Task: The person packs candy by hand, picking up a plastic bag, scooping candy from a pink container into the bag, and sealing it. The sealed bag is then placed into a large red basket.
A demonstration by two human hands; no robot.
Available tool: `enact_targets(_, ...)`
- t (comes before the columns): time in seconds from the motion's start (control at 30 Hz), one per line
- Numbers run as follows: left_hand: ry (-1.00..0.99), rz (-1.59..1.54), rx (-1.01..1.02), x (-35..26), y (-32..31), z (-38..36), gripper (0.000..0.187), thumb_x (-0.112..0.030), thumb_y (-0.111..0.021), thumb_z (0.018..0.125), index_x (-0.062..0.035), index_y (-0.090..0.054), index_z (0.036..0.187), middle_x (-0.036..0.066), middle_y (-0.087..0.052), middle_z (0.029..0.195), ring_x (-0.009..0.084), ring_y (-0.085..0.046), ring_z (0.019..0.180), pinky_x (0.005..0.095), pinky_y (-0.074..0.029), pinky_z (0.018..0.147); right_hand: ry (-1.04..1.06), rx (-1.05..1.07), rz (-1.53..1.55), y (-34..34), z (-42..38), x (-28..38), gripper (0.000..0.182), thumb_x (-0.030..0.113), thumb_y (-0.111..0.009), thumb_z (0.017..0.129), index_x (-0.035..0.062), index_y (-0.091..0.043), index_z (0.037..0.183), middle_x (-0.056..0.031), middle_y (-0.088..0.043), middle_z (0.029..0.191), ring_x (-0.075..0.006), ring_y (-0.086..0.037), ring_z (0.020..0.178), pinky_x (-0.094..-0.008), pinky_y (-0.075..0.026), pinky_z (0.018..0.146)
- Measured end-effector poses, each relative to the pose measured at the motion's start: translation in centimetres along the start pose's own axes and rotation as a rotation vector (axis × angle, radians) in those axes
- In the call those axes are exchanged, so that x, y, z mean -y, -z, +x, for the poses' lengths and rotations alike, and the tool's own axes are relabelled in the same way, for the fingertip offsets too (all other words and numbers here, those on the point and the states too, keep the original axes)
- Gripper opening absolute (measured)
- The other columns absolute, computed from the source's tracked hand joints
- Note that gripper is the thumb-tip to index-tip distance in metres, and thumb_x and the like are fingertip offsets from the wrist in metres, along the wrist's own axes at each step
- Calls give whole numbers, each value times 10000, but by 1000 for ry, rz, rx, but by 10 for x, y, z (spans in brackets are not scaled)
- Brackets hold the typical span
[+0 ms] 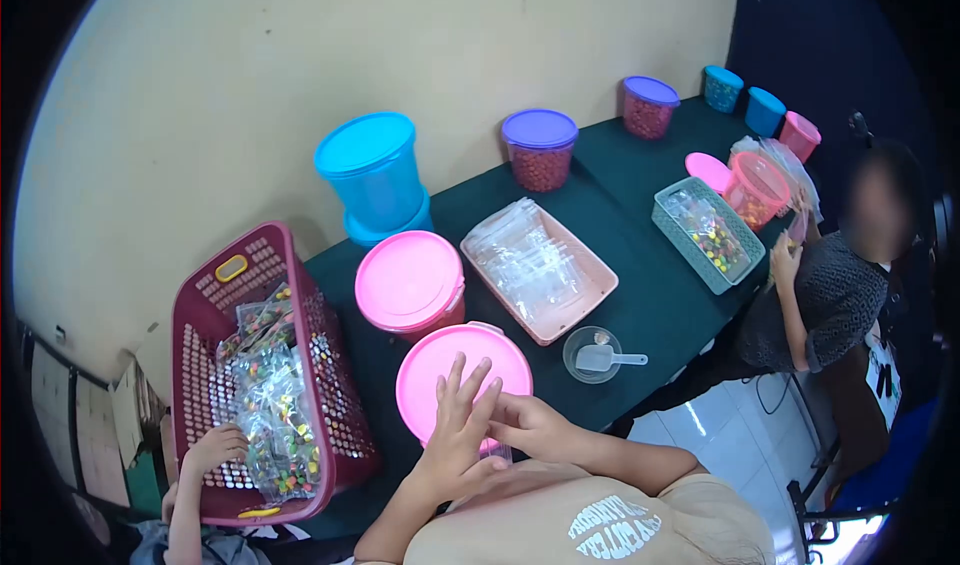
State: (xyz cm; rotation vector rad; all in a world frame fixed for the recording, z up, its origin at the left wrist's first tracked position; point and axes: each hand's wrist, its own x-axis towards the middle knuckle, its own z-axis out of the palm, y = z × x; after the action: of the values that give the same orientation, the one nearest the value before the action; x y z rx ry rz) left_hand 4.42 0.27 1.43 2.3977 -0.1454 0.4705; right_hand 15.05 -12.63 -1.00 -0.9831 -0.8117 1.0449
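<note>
My left hand [458, 435] is raised with its fingers stretched out and apart, in front of a pink-lidded tub [465, 360]. Close against it is my right hand [530, 427], its fingers bent together towards the left palm. A bit of clear plastic [497, 452] shows just below the hands; what the right fingers hold is mostly hidden. Behind stands another tub with a pink lid [408, 280]. To the right, a clear round bowl [578, 373] holds a white scoop [605, 358].
A maroon basket [335, 405] holds many candy packets; another person's hand [215, 447] reaches into it. A pink tray [590, 310] carries clear bags. Blue tubs [375, 180] and purple-lidded tubs [540, 155] line the wall. A co-worker [830, 285] stands by a green basket [735, 283].
</note>
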Motion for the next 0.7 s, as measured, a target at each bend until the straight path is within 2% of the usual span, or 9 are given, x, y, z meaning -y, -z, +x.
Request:
enact_targets(0.07,-4,-64,-28,1,1,-6,863,-674,-468,825,-145,-260,1474,186,-178,1522,456,-80,1409,676,-66,1049,-120,53,-57,1,-1,-5,352,144,-537,953,3,-495,1273,-104,-602,1135,-137,-575,1015,-288,-461,857)
enact_targets(0.1,-1,-42,-3,-1,4,-7,933,-647,-568,788,-135,-210,1480,187,-203,1511,429,-120,1410,671,-82,1055,-157,59,-142,3,-1,-8,302,143,-540,950,-13,-549,1209,-88,-636,1050,-131,-592,968,-288,-473,834)
enact_targets(0.2,46,-23,65,-10,6,-10,1070,-604,-696,711,-142,-133,1494,210,-207,1503,407,-161,1406,616,-69,1099,-150,28,-139,-1,-2,3,197,94,-599,906,-31,-639,1053,-59,-667,891,-102,-604,821,-266,-484,736)
enact_targets(0.23,49,-35,28,-12,7,-10,1158,-501,-814,623,-150,-127,1487,196,-291,1463,385,-235,1382,631,-95,1095,-164,55,-146,0,-2,2,197,94,-599,906,-31,-639,1053,-59,-667,891,-102,-604,821,-266,-484,736)
enact_targets(0.27,65,-32,3,-12,6,-13,1158,-501,-814,623,-150,-127,1487,196,-291,1463,385,-235,1382,631,-95,1095,-156,49,-178,2,-1,-1,174,97,-624,890,-29,-653,1006,-48,-667,851,-88,-597,780,-255,-480,696)
enact_targets(0.37,92,-51,-12,-11,6,-20,1029,-378,-818,650,-97,-213,1434,143,-458,1342,347,-431,1253,596,-176,1101,-145,42,-168,-5,4,0,150,117,-666,865,-22,-674,921,-23,-659,773,-59,-577,708,-238,-468,625)
enact_targets(0.53,127,-1,-148,-12,16,-31,929,-297,-815,605,-72,-330,1364,134,-489,1307,319,-470,1218,548,-228,1108,-95,31,-146,-12,11,12,203,194,-694,858,-8,-680,850,0,-643,717,-40,-547,656,-232,-440,565)
enact_targets(0.6,132,55,-133,-12,19,-35,903,-271,-813,583,-72,-366,1342,130,-496,1297,306,-474,1215,539,-238,1108,-43,45,-247,-10,15,18,319,282,-685,866,-7,-644,736,-6,-610,651,-65,-548,599,-232,-428,538)
enact_targets(0.7,139,25,-213,-15,20,-39,815,-238,-809,550,-72,-462,1268,117,-550,1218,287,-522,1147,542,-257,1099,-28,82,-434,-11,16,26,380,336,-637,896,-14,-651,749,-28,-607,635,-75,-550,598,-249,-418,534)
